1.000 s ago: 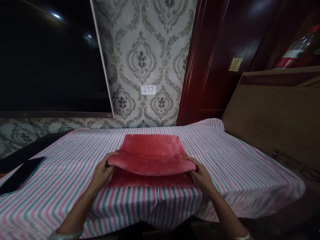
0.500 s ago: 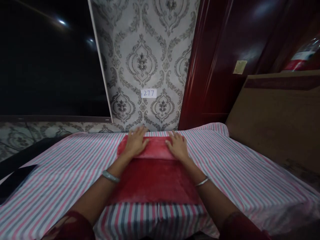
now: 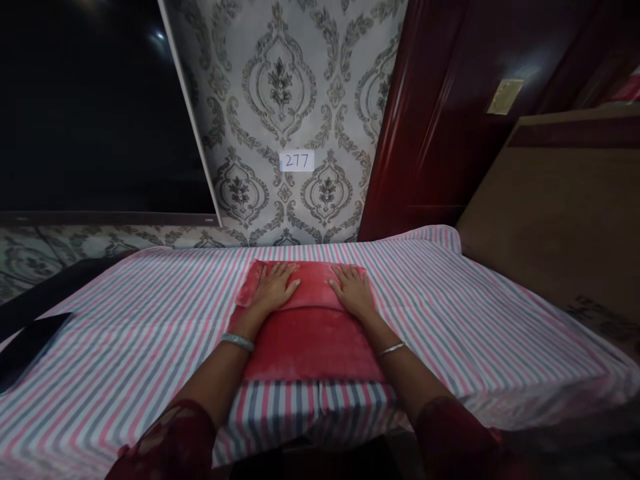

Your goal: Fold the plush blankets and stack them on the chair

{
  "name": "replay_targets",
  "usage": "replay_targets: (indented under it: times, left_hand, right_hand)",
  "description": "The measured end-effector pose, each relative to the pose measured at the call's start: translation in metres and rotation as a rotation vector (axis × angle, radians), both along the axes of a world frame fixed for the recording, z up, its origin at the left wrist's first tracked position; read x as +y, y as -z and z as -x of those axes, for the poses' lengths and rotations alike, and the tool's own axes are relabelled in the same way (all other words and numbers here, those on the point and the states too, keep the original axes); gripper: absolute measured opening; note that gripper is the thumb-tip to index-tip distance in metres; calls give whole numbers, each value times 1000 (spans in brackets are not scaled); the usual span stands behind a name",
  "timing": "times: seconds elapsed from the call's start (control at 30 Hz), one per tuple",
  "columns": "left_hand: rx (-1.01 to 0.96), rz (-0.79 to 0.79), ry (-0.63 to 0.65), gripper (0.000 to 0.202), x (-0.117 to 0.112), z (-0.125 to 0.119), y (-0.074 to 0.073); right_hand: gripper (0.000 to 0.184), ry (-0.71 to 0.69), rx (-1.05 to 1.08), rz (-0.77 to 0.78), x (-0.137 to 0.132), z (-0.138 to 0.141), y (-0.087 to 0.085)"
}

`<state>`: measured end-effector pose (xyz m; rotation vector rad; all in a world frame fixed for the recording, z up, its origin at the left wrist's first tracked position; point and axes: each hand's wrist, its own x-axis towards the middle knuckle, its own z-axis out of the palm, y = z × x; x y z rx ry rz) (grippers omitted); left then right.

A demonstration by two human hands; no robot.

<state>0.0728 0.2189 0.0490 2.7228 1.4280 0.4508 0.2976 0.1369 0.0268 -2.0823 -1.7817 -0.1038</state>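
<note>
Red plush cloth, right there beneath both palms! Left hand and right hand lie flat, fingers spread and pointing away, resting on the folded far band, while the nearer part reaches back between the wrists. Striped tablecloth runs out beyond either hand. Looks like pressing the fold flat; the next move calls for lifting both palms evenly, layers undisturbed.

the cloth lies on the tablecloth (wall behind), the box to its right
</note>
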Motion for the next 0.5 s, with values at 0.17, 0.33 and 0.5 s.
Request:
replay_targets:
  times: [0.17,0.33,0.5]
  left_hand:
    - [42,-47,5,57,-7,8,-21]
    - [-1,-205,-171,54,-29,55,-26]
    - [-321,-63,-257,63,-75,127,14]
  right_hand:
    - [55,-37,56,131,-3,-6,-18]
    - [54,-6,156,21,-36,-36,-14]
    - [55,104,464,-217,-117,-66,37]
